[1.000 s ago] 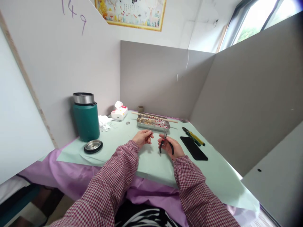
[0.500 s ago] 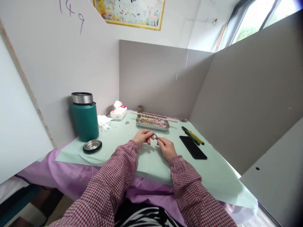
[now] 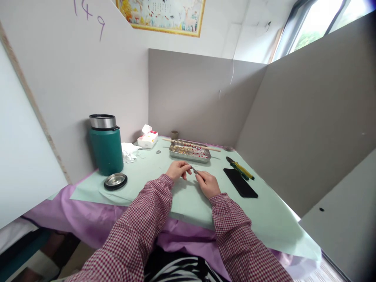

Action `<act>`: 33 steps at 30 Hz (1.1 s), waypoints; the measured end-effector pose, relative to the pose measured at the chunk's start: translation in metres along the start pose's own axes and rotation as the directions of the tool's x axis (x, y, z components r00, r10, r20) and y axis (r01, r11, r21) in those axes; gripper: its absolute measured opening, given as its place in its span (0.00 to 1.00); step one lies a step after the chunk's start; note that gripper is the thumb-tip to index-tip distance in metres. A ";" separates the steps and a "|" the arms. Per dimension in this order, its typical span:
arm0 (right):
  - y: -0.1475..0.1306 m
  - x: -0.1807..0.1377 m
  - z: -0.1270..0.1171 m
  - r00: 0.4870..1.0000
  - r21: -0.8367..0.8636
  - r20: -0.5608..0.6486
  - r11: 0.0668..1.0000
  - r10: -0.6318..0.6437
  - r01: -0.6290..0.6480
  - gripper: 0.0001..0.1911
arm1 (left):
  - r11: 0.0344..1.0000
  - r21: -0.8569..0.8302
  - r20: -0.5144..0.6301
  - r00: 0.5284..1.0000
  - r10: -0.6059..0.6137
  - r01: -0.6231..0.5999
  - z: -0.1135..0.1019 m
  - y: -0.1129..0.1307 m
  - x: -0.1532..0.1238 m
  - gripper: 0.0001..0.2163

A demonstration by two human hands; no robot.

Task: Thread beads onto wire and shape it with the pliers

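My left hand (image 3: pixel 177 170) and my right hand (image 3: pixel 208 183) meet over the pale green mat (image 3: pixel 152 184), both in red-checked sleeves. My right hand is closed around small pliers (image 3: pixel 194 170), whose metal tip points toward my left fingers. My left fingers are pinched on a tiny piece that I cannot make out, right at the pliers' tip. Just beyond the hands stands a metal tray (image 3: pixel 189 156) with small beads and findings, and a wooden stick (image 3: pixel 191 145) threaded with beads lies across it.
A green flask (image 3: pixel 106 144) and its lid (image 3: pixel 115 181) stand at the left. A tissue pack (image 3: pixel 148 138) and crumpled tissue (image 3: pixel 128 152) lie behind. Green-yellow pliers (image 3: pixel 240 169) and a black phone (image 3: pixel 240 183) lie at the right. Grey partitions enclose the desk.
My right hand turned the pliers from upright with handles showing to tip pointing left, and moved close to my left fingers. In the last half second nothing moved much.
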State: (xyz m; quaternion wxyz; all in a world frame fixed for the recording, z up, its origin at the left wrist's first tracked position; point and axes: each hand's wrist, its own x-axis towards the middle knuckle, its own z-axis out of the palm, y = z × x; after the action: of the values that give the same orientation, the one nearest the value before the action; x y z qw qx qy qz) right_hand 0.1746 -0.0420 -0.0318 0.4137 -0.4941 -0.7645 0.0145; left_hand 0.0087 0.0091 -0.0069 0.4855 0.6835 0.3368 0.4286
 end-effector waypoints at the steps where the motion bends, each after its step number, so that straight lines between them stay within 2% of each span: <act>1: 0.000 0.000 0.000 1.000 -0.003 0.004 1.000 -0.001 0.001 0.15 | 1.000 0.008 0.000 1.000 0.000 0.000 0.000 0.000 0.000 0.10; 11: 0.002 -0.001 -0.001 0.998 -0.038 0.059 0.999 -0.014 0.016 0.15 | 0.996 0.084 0.012 0.999 -0.032 0.031 -0.002 0.004 -0.003 0.10; 21: -0.001 -0.003 -0.002 0.997 -0.227 0.020 0.971 -0.073 0.076 0.14 | 0.990 0.083 -0.010 0.994 -0.110 0.110 -0.002 0.001 -0.002 0.10; 25: -0.001 -0.003 -0.002 0.994 -0.294 0.004 0.950 -0.111 0.107 0.13 | 0.990 0.091 -0.015 0.994 -0.107 0.108 -0.003 0.000 -0.001 0.10; 28: -0.001 -0.004 -0.001 0.991 -0.322 -0.005 0.939 -0.130 0.122 0.12 | 0.994 0.043 0.004 0.995 -0.104 0.103 -0.004 -0.002 0.001 0.11; 33: -0.002 -0.004 0.000 0.988 -0.326 -0.012 0.934 -0.156 0.144 0.12 | 0.974 -0.181 0.031 0.991 -0.132 0.136 -0.004 -0.006 0.002 0.10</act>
State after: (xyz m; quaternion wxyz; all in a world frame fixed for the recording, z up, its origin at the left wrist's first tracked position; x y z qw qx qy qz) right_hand 0.1732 -0.0457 -0.0334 0.3410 -0.4958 -0.7840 -0.1525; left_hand 0.0058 0.0136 -0.0114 0.5771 0.6157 0.3368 0.4176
